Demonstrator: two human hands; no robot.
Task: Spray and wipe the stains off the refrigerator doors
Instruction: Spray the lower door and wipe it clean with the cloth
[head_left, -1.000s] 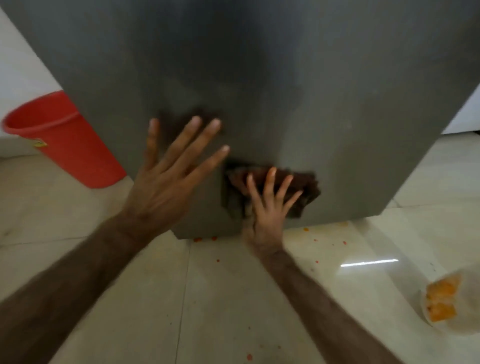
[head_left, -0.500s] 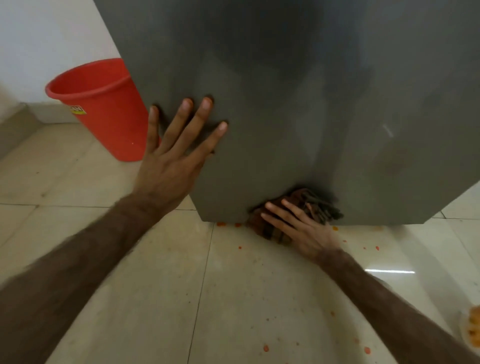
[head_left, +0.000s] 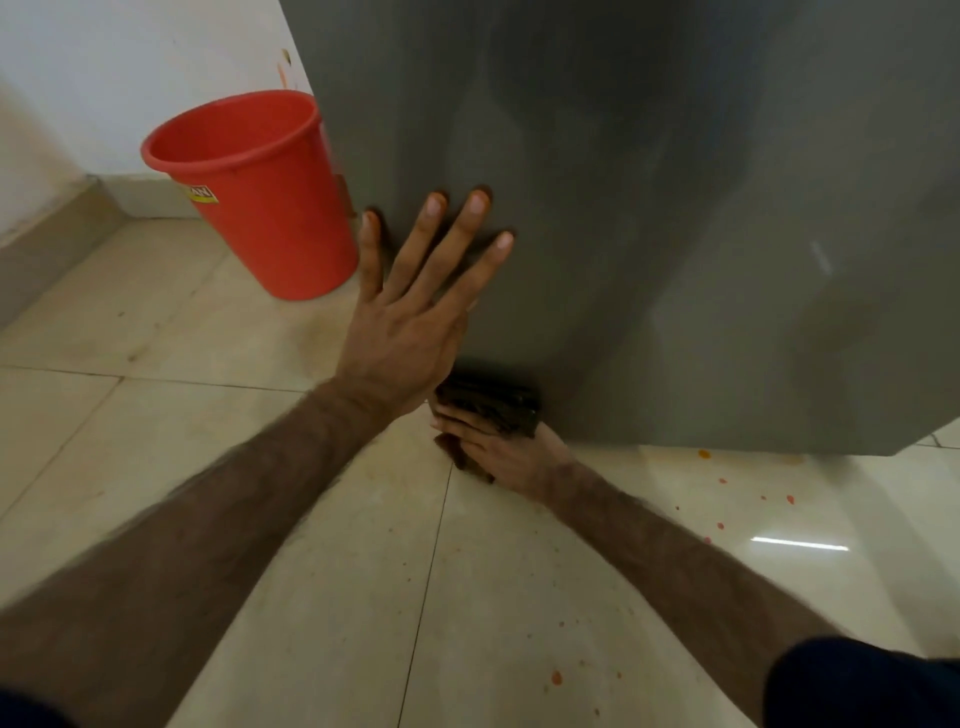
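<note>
Left hand (head_left: 402, 332) splayed flat near refrigerator door (head_left: 675, 218) left edge; right hand (head_left: 511, 457) presses dark cloth (head_left: 493, 408) at bottom corner; red bucket (head_left: 260, 192) just beside; floor (head_left: 311, 545) open.

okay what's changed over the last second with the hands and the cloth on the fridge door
The right hand has dragged the dark cloth down the refrigerator door to its bottom edge and leftward, ending beneath the left hand. The view has also swung, so the red bucket shows more fully. The left hand stays flat on the door, fingers spread; the right keeps hold of the cloth.
</note>
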